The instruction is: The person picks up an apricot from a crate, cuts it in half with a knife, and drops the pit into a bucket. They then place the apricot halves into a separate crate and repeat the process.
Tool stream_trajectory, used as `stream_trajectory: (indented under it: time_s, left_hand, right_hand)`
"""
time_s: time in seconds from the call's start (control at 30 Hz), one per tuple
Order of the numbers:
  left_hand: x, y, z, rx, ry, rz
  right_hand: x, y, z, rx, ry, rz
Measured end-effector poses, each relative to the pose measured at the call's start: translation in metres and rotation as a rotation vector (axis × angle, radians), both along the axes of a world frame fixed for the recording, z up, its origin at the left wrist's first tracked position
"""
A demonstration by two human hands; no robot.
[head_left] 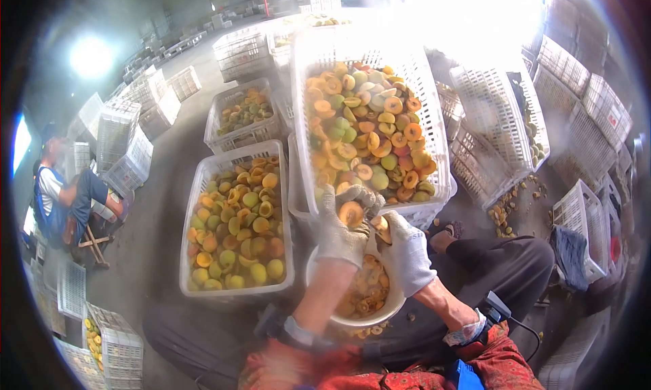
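Both of my hands wear pale work gloves and are held close together at the front edge of a large white crate (439, 142) of halved apricots (380, 135). My left hand (341, 237) is closed around an apricot half (350, 214), its cut face turned up with a brownish centre. Between the fingers of my right hand (409, 249) is another apricot half (382, 228), seen edge-on. Beneath my hands, between my legs, stands a white bucket (392, 307) with brownish pits or scraps inside, partly hidden by my wrists.
On the left, a white crate (287, 268) holds more apricot halves; a smaller crate (211, 135) of fruit stands behind it. Tilted crates (491, 132) and spilled pits (505, 210) lie right. A seated person (61, 193) is at far left, near stacked crates (125, 142).
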State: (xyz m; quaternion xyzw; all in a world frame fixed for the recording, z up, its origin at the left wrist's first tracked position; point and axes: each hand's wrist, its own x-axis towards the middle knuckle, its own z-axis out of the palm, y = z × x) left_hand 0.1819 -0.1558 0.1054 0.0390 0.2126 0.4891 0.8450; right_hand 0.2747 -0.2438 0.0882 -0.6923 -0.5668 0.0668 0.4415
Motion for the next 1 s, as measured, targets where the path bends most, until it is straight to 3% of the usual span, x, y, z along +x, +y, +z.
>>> stream_trajectory:
  time_s: [0.23, 0.3, 0.43, 0.5, 0.63, 0.7, 0.83, 1.0]
  left_hand:
    - [0.009, -0.017, 0.01, 0.121, 0.194, 0.012]
    - [0.01, -0.017, 0.002, 0.156, 0.19, 0.024]
    - [0.008, -0.02, 0.008, 0.104, 0.236, 0.025]
    - [0.005, -0.025, 0.018, 0.056, 0.276, 0.03]
    - [0.003, -0.024, 0.02, 0.1, 0.277, 0.092]
    - [0.0, -0.019, 0.013, 0.112, 0.298, 0.092]
    - [-0.008, -0.013, -0.002, 0.066, 0.276, 0.001]
    - [-0.018, -0.003, -0.026, 0.141, 0.263, -0.086]
  right_hand:
    - [-0.007, 0.0, -0.005, -0.134, 0.012, -0.021]
    - [-0.009, 0.002, -0.016, -0.149, 0.232, -0.025]
    - [-0.012, -0.004, -0.018, -0.181, 0.232, 0.041]
    - [-0.02, -0.009, -0.006, -0.239, -0.107, 0.005]
    - [-0.028, -0.006, 0.002, -0.286, 0.031, 0.016]
    - [-0.029, -0.005, -0.004, -0.235, -0.024, 0.037]
    - [-0.032, -0.007, -0.001, -0.181, -0.16, 0.072]
    - [-0.032, -0.015, 0.008, -0.245, -0.059, 0.207]
